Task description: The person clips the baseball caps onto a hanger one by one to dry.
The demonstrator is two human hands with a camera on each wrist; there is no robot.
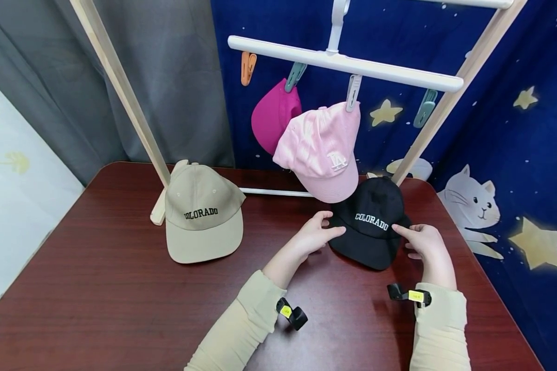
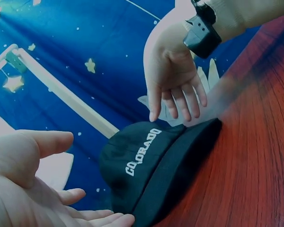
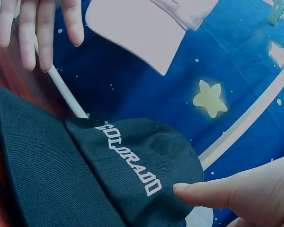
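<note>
A black cap lettered COLORADO rests on the table under the rack, brim toward me. My left hand is at its left side with fingers spread; the left wrist view shows the palm and extended fingers beside the cap. On the other side is my right hand. Its thumb tip appears at the front of the crown, and its other fingers reach down past the cap's right side, straight in the left wrist view. Whether either hand actually touches the cloth, I cannot tell. Neither hand grips the cap.
A beige cap stands at the left foot of the wooden rack. From the white bar hang a pink cap and a magenta cap on clips. An orange clip and a green clip hang without caps.
</note>
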